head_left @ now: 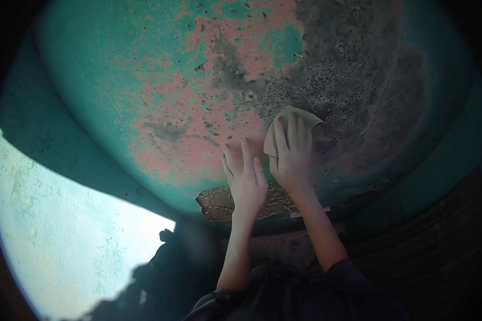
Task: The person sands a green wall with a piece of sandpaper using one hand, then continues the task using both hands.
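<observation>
A worn surface (177,107) fills the upper view, with green paint, pink patches and dark grey, pitted areas. My right hand (293,155) presses a pale, thin sheet (305,116) flat against it, fingers extended over the sheet, whose corner sticks out past the fingertips. To its left, my left hand (245,174) rests on the pink area with its fingers spread and nothing in it. Beneath the hands, a rough brown patch (216,204) with a ragged edge shows at the surface's lower rim, partly hidden by my left wrist.
A brightly lit pale wall or floor (64,230) lies at the lower left, crossed by a dark shadow. Green curved edges run along both sides of the worn surface. Dark ridged material (428,251) is at the lower right.
</observation>
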{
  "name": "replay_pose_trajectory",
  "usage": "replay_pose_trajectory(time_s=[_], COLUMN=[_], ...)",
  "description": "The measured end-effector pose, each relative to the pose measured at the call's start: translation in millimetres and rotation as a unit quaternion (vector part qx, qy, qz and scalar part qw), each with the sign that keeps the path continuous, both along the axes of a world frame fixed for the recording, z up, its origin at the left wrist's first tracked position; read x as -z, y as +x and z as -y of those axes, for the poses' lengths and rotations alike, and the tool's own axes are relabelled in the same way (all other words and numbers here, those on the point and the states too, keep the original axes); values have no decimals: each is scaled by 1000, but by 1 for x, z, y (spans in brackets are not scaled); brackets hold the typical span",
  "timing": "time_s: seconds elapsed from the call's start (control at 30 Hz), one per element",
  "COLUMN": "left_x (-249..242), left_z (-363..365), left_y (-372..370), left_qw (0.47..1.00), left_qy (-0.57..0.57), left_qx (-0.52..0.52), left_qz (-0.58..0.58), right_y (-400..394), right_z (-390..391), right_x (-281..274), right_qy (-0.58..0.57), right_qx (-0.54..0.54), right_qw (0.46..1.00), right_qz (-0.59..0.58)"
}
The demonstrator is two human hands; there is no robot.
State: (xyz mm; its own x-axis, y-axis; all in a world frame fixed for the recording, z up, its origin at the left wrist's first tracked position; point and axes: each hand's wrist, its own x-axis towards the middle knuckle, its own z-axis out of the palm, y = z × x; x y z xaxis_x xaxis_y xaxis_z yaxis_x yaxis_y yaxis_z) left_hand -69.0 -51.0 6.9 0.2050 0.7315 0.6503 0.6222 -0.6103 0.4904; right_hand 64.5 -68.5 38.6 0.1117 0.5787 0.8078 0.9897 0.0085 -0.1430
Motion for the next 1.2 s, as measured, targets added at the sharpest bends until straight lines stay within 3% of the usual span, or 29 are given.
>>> replay_pose_trajectory(time_s=[0.07,0.17,0.37,0.47,0.57,0.73,0.93,1.07,1.2], left_x=[0,-3,0,0,-1,3,9,9,11], left_z=[0,2,0,2,3,3,-1,1,-1], left_y=[-2,0,-4,0,-4,0,1,4,4], left_qw=[1000,1000,1000,999,999,1000,999,1000,1000], left_qy=[-3,-17,-21,-33,-35,-17,-25,-24,-26], left_qx=[3,10,12,10,13,11,10,7,1], left_qz=[2,12,2,-3,-7,-10,-25,-12,14], right_y=[-2,-7,-6,-9,-8,-2,-15,-12,-15], right_z=[-3,1,3,5,6,8,11,9,6], right_x=[7,-28,-10,-35,0,-31,-7,-50,-26], right_qy=[-8,-11,-30,-5,-40,-9,-45,-23,-26], right_qx=[24,28,44,13,14,5,10,-20,-12], right_qw=[1000,999,998,1000,999,1000,999,999,1000], right_qz=[14,30,18,3,-32,-24,-9,-14,-1])
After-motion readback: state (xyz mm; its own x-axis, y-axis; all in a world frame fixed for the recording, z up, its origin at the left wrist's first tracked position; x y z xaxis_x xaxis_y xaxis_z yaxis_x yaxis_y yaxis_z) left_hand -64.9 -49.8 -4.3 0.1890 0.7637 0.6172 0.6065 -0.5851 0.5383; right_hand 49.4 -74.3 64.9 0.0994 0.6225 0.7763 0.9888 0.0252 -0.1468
